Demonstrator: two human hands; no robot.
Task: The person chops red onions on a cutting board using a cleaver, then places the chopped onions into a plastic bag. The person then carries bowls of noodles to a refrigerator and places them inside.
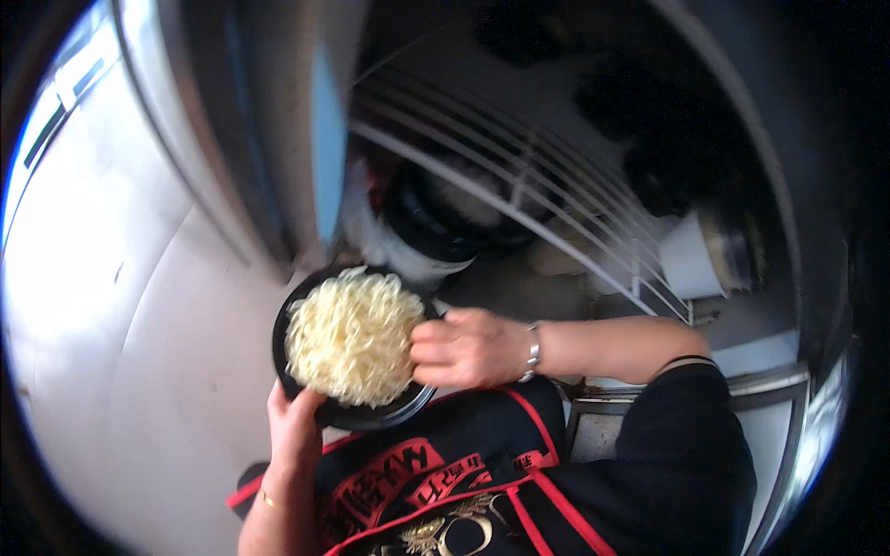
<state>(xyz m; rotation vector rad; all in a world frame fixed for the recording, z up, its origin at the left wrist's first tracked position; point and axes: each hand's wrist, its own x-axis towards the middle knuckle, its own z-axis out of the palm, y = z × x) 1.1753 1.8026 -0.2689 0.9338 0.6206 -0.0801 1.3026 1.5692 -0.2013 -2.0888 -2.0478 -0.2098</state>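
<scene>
Pale noodles (354, 337) lie heaped in a round black bowl (280, 333). At the bowl's lower left rim is my left hand (295, 420), gripping it with the thumb over the edge. My right hand (466, 351) rests against the right side of the bowl, its fingers curled at the edge of the noodles; its fingertips are partly hidden. I wear a black apron (480, 424) with red trim and writing, just below the bowl.
A refrigerator-like cabinet stands ahead, with a white wire rack (514, 208) inside. Below the rack are dark containers (438, 215) and a white tub (417, 267). A white container (692, 257) sits at the right. Beside the opening is a door edge (327, 153); pale floor (188, 389) spreads left.
</scene>
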